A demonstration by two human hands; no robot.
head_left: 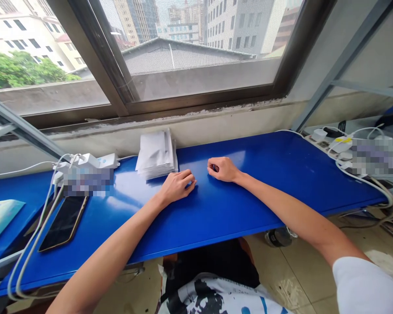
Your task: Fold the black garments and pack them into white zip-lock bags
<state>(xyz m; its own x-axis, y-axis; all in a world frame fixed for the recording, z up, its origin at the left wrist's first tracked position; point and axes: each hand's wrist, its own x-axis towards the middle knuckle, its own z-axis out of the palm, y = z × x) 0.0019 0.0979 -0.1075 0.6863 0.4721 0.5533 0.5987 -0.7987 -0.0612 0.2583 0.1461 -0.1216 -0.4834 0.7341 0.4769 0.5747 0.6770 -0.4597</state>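
Observation:
My left hand (178, 186) rests on the blue tabletop (196, 218), palm down, its fingers loosely curled in. Just behind it is a stack of thin white packets (156, 152), piled against the wall side; the hand is very near the stack's front right corner. To the right, my right hand (224, 169) lies on its side in a loose fist, with a small dark gap inside the curled fingers. Nothing shows in either hand. A short stretch of bare blue surface separates the two hands.
At the left lie a phone (64, 222), a white power strip (101, 161) with cables and a tissue pack (1, 218). More plugs and cables (342, 144) crowd the right end. Metal posts (327, 78) flank the table, a window behind. A jar (278, 237) stands below.

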